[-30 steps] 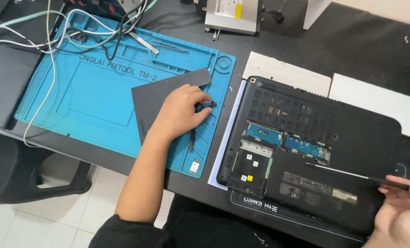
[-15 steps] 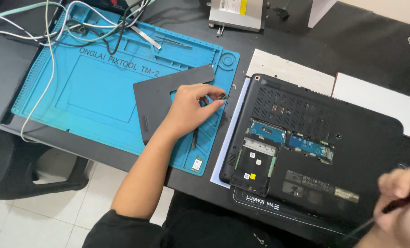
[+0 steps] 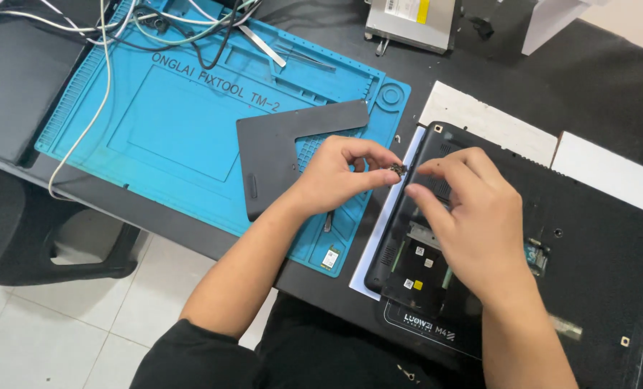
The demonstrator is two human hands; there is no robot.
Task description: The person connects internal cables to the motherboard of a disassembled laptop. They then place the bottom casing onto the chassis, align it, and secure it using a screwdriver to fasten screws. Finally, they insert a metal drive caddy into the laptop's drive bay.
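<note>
My left hand (image 3: 339, 175) pinches a small dark part (image 3: 396, 171) between thumb and forefinger, over the gap between the blue mat (image 3: 177, 122) and the upturned black laptop (image 3: 595, 238). Over the laptop's left end hovers my right hand (image 3: 473, 216), its fingertips close beside the small part and its fingers apart, with nothing seen in it. Below that hand the laptop's open bay (image 3: 419, 270) shows boards and labels. A black L-shaped cover panel (image 3: 278, 144) lies on the mat just left of my left hand.
White and black cables (image 3: 105, 72) and metal tweezers (image 3: 260, 43) lie across the mat's far edge. A silver drive (image 3: 411, 18) sits at the back. White sheets (image 3: 480, 119) lie under the laptop. A small card (image 3: 330, 257) rests at the mat's near edge.
My left hand lifted off the mat's small compartments with the small part and moved right. My right hand came up from the lower right to the laptop's left end; the thin tool is no longer seen.
</note>
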